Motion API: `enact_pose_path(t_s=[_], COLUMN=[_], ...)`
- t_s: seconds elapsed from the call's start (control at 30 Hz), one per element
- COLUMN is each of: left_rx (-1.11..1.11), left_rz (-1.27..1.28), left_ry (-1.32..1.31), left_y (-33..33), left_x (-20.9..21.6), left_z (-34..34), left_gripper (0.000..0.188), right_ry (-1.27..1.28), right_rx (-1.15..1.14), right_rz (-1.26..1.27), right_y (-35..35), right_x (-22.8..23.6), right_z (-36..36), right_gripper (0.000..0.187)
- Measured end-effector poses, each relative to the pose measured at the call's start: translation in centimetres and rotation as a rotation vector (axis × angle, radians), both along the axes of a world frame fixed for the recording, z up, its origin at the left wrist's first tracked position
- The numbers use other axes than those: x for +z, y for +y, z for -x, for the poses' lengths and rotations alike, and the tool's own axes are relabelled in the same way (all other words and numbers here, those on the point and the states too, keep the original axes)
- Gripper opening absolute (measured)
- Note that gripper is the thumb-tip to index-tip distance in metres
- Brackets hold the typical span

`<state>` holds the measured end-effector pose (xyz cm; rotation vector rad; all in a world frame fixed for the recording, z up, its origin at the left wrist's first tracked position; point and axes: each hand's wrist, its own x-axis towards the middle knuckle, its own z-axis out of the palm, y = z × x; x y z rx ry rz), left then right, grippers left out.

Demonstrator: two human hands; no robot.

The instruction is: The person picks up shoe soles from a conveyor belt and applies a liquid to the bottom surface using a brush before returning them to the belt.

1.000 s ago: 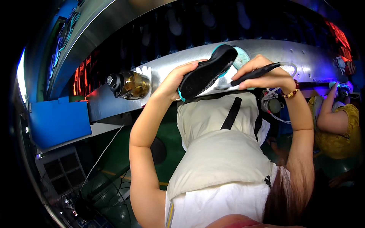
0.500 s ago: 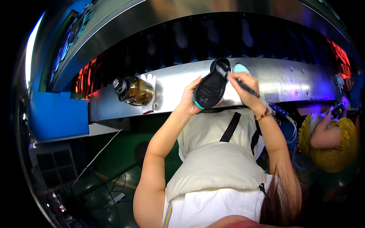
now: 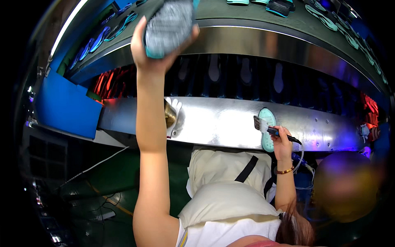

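My left hand (image 3: 142, 51) is raised at the upper left, its fingers wrapped around a dark shoe (image 3: 169, 29) with a teal edge. The shoe's underside faces up and is smeared by motion, over the edge of the upper belt. At the right, my right hand (image 3: 283, 142) grips a brush (image 3: 272, 131) with a black handle and a thin hose trailing from it. The bristles hover over or touch a mint-green shoe sole (image 3: 267, 116) lying on the metal ledge (image 3: 222, 119); I cannot tell which.
Several soles and shoe parts (image 3: 279, 7) lie on the upper belt (image 3: 247, 13). A white glove (image 3: 177, 106) and a bottle (image 3: 169, 114), mostly hidden by my left forearm, rest on the ledge. A blue box (image 3: 66, 107) stands left. A blurred person in yellow (image 3: 347, 187) is at right.
My left hand has carried the shoe up and left, from above the ledge to the upper belt. The brush has left the shoe's underside and moved down to the mint sole.
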<state>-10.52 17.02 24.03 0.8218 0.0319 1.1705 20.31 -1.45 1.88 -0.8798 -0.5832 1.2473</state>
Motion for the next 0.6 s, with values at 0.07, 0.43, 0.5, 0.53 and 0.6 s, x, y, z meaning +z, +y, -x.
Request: enact_pose_path(t_s=[0.07,0.43,0.5,0.53,0.6], left_rx=[-0.138,0.917,0.88,0.857,1.018], left_rz=[-0.098,0.002,-0.194,-0.3,-0.603], left_ry=[-0.408,0.693,1.021,1.19,1.474], left_y=[7.4,10.5,10.0,11.0,12.6], left_x=[-0.6,1.4,1.6,1.3,1.5], left_z=[2.1,-4.0,-7.4,-8.4,-11.3], left_gripper=[0.066,0.075,0.078,0.081,0.087], right_ry=[0.017,-0.021,-0.002,0.01,0.033], right_rx=[0.031,-0.039,-0.076,-0.092,-0.102], right_rz=[0.016,0.083,0.1,0.107,0.088], right_y=[0.1,-0.4,-0.5,-0.5,-0.4], right_x=[0.1,-1.2,-1.1,-1.0,-1.5], right_z=[0.6,-1.1,-1.5,-1.4,-1.7], right_gripper=[0.018,0.02,0.019,0.019,0.019])
